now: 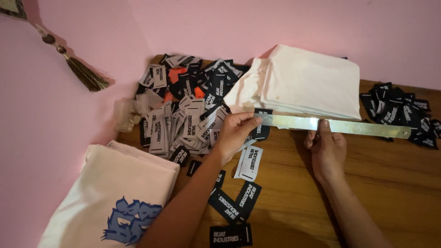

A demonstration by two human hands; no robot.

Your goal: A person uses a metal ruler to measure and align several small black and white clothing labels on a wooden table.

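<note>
Between both hands, ruler [337, 125] lengthwise left-right

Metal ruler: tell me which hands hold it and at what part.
Both hands hold the metal ruler: the left hand pinches its left end, against a black label, and the right hand grips near its middle, thumb on top.
</note>
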